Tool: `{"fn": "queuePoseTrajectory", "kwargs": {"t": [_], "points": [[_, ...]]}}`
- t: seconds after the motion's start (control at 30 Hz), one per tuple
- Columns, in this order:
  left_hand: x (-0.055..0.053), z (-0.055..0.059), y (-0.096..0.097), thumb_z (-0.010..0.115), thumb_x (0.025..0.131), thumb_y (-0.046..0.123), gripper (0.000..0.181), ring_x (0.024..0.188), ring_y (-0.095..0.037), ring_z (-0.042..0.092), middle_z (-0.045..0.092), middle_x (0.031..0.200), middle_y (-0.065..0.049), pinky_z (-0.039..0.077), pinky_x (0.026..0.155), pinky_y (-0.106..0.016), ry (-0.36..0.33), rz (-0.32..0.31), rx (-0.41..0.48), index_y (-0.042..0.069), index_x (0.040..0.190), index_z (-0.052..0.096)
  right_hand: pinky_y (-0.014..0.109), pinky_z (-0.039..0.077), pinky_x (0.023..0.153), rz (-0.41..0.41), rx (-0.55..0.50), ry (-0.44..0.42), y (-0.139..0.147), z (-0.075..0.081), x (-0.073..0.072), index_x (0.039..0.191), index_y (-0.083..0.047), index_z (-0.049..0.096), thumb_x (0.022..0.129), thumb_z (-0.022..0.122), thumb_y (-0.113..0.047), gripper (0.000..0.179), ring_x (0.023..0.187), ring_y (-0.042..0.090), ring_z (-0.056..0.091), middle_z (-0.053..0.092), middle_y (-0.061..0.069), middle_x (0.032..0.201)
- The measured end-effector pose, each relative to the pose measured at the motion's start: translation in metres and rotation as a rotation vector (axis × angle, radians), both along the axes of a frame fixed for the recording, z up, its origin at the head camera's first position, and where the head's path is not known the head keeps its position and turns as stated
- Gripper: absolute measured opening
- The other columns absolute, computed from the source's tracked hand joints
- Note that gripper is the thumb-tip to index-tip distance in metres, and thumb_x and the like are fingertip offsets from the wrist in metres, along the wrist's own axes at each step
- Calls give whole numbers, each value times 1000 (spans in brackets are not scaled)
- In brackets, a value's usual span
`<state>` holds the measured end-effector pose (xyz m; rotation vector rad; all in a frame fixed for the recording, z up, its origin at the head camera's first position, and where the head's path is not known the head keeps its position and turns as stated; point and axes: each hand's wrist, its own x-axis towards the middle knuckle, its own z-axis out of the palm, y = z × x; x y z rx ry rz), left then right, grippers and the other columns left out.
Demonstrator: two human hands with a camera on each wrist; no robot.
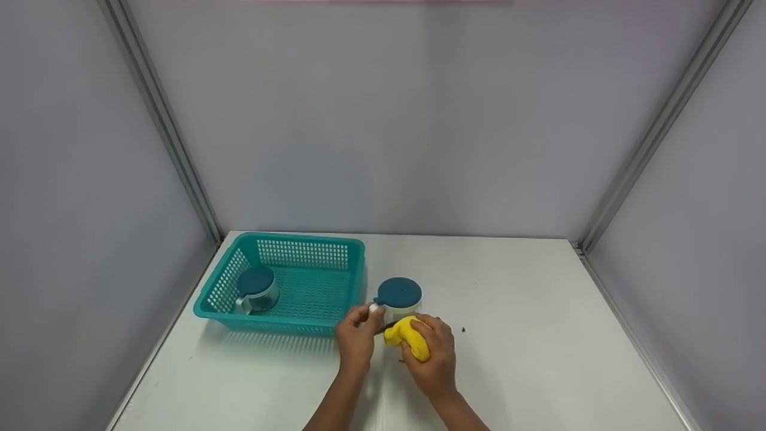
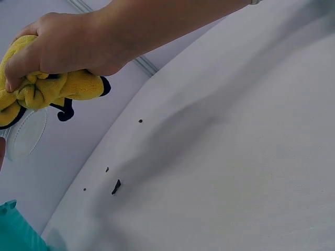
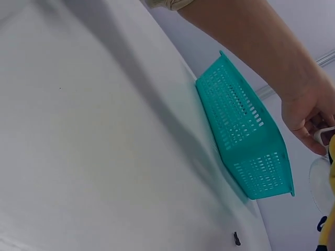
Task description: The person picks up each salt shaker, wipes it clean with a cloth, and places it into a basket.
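Pinching the white handle (image 1: 374,308) of the blue-lidded jar (image 1: 401,297) with the left hand (image 1: 356,340), nearer of the two; gripping a bunched yellow cloth (image 1: 409,337) in the right hand (image 1: 437,354), close to the jar's near side, touching or not, hard to tell. Held up over the surface (image 1: 526,335), straight ahead of both hands, roughly upright, right of the teal basket (image 1: 269,322). No brand, label or legible writing anywhere.
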<state>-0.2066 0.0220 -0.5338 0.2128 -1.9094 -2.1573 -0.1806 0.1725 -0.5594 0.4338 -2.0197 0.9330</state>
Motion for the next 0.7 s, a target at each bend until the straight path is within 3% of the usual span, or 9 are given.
{"fn": "queuePoseTrajectory", "kwargs": {"t": [0.2, 0.27, 0.4, 0.5, 0.7], "points": [[0, 0, 0, 72, 78, 44, 33, 86, -23, 60, 62, 92, -6, 57, 71, -30, 8, -1, 6, 16, 95, 71, 22, 37, 102, -21, 47, 52, 3, 0, -3, 113, -14, 63, 71, 76, -16, 44, 104, 16, 52, 58, 4, 118], [0, 0, 0, 72, 79, 42, 32, 86, -23, 60, 62, 92, -7, 57, 71, -31, 13, -5, 14, 15, 96, 71, 35, 39, 104, -33, 48, 53, 3, -1, -3, 112, -13, 63, 71, 76, -17, 43, 104, 16, 53, 59, 4, 118], [3, 3, 0, 72, 81, 40, 30, 86, -23, 60, 62, 92, -8, 57, 72, -31, 11, -15, 25, 15, 97, 71, 65, 29, 102, -50, 43, 62, 3, -1, -4, 113, -12, 62, 71, 75, -20, 44, 105, 17, 55, 60, 3, 115], [3, 4, 1, 72, 80, 41, 31, 86, -24, 60, 62, 92, -7, 57, 72, -31, 5, -14, 31, 16, 96, 71, 59, 29, 105, -47, 43, 84, 4, 0, -6, 116, -9, 62, 71, 75, -19, 47, 106, 19, 56, 61, 6, 114], [1, 2, 2, 72, 78, 45, 34, 86, -24, 59, 62, 93, -7, 57, 72, -31, -4, -15, 44, 16, 96, 70, 27, 34, 106, -27, 53, 125, 4, 3, -7, 119, -5, 61, 75, 74, -19, 48, 112, 24, 57, 60, 9, 118]]}}
